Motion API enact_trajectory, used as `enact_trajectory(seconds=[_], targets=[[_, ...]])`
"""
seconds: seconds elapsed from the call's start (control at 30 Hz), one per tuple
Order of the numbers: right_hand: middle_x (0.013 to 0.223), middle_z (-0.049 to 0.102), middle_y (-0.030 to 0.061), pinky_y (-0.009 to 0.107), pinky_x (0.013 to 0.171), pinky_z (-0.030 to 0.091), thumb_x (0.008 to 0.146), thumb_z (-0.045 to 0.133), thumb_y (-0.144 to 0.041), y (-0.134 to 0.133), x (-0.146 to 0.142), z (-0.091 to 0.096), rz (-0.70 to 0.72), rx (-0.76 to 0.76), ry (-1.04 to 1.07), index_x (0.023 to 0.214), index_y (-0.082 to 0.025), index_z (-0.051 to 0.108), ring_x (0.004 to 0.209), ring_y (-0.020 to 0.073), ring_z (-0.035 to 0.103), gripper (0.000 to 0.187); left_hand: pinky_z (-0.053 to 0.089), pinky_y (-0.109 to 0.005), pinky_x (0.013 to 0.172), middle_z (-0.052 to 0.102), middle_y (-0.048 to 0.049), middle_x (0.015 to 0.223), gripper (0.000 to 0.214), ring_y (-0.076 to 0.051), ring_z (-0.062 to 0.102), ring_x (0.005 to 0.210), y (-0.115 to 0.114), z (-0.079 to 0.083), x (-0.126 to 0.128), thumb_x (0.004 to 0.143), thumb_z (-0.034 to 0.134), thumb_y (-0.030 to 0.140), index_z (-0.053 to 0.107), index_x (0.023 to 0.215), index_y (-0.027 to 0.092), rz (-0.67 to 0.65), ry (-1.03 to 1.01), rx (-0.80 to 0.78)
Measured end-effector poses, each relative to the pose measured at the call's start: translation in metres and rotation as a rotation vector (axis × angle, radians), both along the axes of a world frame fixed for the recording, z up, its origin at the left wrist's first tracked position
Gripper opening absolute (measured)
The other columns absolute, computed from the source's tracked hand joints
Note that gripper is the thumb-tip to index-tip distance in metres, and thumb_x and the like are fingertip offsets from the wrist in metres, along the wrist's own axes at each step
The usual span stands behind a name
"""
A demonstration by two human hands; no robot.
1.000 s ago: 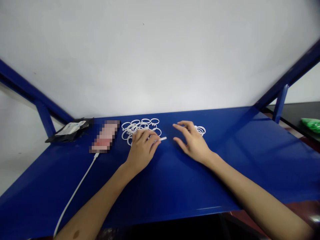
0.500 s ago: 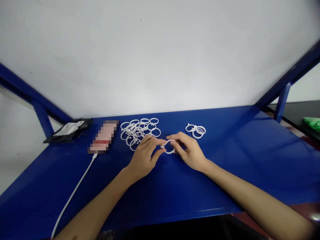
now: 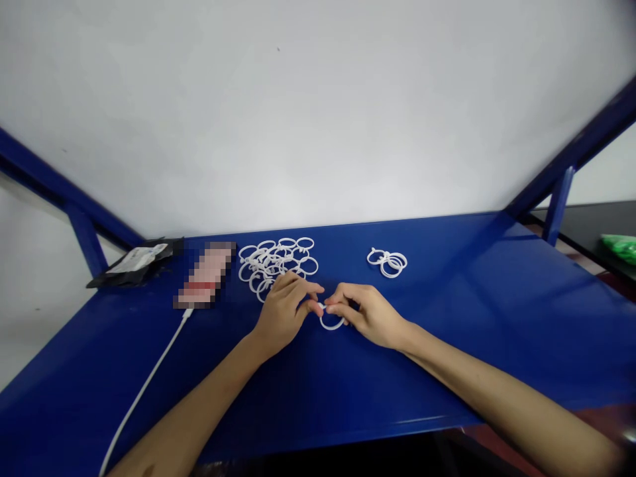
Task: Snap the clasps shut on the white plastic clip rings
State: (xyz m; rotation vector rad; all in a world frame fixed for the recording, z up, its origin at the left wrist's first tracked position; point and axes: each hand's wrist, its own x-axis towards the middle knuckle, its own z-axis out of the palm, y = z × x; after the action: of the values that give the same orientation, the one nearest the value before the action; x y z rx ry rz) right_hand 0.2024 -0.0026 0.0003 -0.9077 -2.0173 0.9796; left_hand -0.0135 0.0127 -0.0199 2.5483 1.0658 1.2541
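- Left hand (image 3: 282, 317): the thumb and forefinger (image 3: 314, 306) are closed in a pinch on the upper part of the white plastic ring (image 3: 332, 325); the other fingers are loosely curled, not clenched.
- Right hand (image 3: 370, 318): the thumb and fingertips (image 3: 342, 309) grip the same ring from the opposite side, with the fingers bent inward over it.
- Ring position: held between both hands, near the middle of the bench (image 3: 487, 318) and just in front of the ring heap. Its lower arc shows below the fingers; the upper part is hidden. Contact with the bench cannot be determined.
- Ring heap (image 3: 275, 265): loose, overlapping white rings with small moulded tabs, smooth and thin in section, near the back edge. The joint detail is probably too small to read at this resolution.
- Small ring group (image 3: 387, 262): a few interlinked rings lie apart, to the right of the heap.
- Back-left corner: a black pouch (image 3: 134, 264) with a white label lies near a pixelated flat rectangular device (image 3: 205, 275); a white cable (image 3: 144, 381) runs from it over the front edge.
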Motion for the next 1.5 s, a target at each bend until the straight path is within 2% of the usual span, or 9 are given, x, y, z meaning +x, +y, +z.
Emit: enact_trajectory(seconds=[0.2,0.33,0.47,0.67,0.8,1.0,1.2,1.33,1.5], targets=[[0.092,0.070,0.0033,0.027,0.076,0.052,0.101,0.054,-0.025,0.009,0.003,-0.006,-0.049,0.174,-0.100,0.094,-0.020,0.067,0.083,0.0153,0.067,0.015,0.050,-0.041,0.090,0.072,-0.0029,0.094,0.034,-0.025,0.061,0.098,0.011,0.000,-0.007,0.088,0.071,0.041,0.063,0.116,0.024,0.154,0.096,-0.097],[0.108,0.065,0.0097,0.034,0.080,0.055,0.104,0.045,-0.024,0.026,0.020,-0.007,-0.303,0.366,-0.307,0.112,-0.020,0.068,0.090,0.0197,0.067,0.024,0.044,-0.051,0.102,0.064,-0.0108,0.122,0.054,-0.031,0.053,0.116,0.023,-0.006,-0.012,0.086,0.073,0.042,0.055,0.134,0.023,0.339,0.223,-0.052],[0.109,0.065,0.0125,0.037,0.074,0.056,0.102,0.047,-0.022,0.045,0.048,-0.005,-0.629,0.404,-0.486,0.118,-0.019,0.070,0.086,0.0234,0.066,0.028,0.042,-0.056,0.101,0.058,-0.0139,0.130,0.037,-0.036,0.049,0.119,0.030,-0.013,-0.013,0.090,0.067,0.035,0.065,0.126,0.025,0.399,0.357,0.030],[0.112,0.064,0.0222,0.053,0.082,0.055,0.096,0.056,-0.023,0.057,0.066,-0.005,-0.820,0.571,-0.708,0.127,-0.009,0.066,0.100,0.0361,0.057,0.035,0.043,-0.052,0.096,0.064,-0.0096,0.122,0.011,-0.033,0.050,0.112,0.029,-0.011,-0.005,0.093,0.063,0.024,0.074,0.091,0.024,0.324,0.343,0.056],[0.117,0.061,0.0182,0.051,0.091,0.054,0.099,0.055,-0.029,0.042,0.045,-0.001,-0.581,0.630,-0.498,0.133,-0.015,0.060,0.106,0.0318,0.057,0.037,0.042,-0.048,0.097,0.068,-0.0064,0.109,0.012,-0.028,0.052,0.107,0.016,0.001,0.003,0.096,0.059,0.025,0.071,0.093,0.024,0.229,0.161,-0.017],[0.112,0.067,0.0086,0.037,0.082,0.058,0.099,0.057,-0.031,0.012,0.005,-0.010,-0.108,0.332,-0.161,0.149,-0.022,0.036,0.090,0.0187,0.066,0.055,0.049,-0.032,0.080,0.069,-0.0005,0.090,0.017,-0.017,0.062,0.086,-0.004,0.017,0.014,0.099,0.053,0.030,0.067,0.094,0.022,0.072,-0.182,-0.440],[0.083,0.069,0.0009,0.028,0.067,0.055,0.104,0.047,-0.032,0.007,0.002,-0.008,-0.131,0.190,-0.030,0.130,-0.022,0.057,0.066,0.0129,0.066,0.029,0.052,-0.032,0.083,0.072,-0.0019,0.097,0.024,-0.017,0.068,0.088,-0.008,0.013,0.014,0.094,0.062,0.043,0.068,0.104,0.023,-0.075,-0.371,-0.790],[0.070,0.065,-0.0027,0.023,0.055,0.051,0.103,0.050,-0.036,0.008,0.003,-0.005,-0.192,0.018,0.098,0.112,-0.022,0.065,0.054,0.0103,0.061,0.023,0.053,-0.035,0.091,0.071,-0.0040,0.107,0.030,-0.020,0.069,0.098,-0.009,0.011,0.015,0.088,0.071,0.041,0.067,0.112,0.024,-0.149,-0.434,-0.776],[0.066,0.063,-0.0041,0.023,0.052,0.048,0.099,0.057,-0.042,0.007,0.000,-0.006,-0.161,-0.128,0.127,0.104,-0.020,0.065,0.051,0.0098,0.059,0.023,0.052,-0.030,0.075,0.070,0.0001,0.091,0.021,-0.016,0.067,0.081,-0.006,0.010,0.012,0.088,0.071,0.038,0.068,0.105,0.025,0.027,-0.354,-0.628]])
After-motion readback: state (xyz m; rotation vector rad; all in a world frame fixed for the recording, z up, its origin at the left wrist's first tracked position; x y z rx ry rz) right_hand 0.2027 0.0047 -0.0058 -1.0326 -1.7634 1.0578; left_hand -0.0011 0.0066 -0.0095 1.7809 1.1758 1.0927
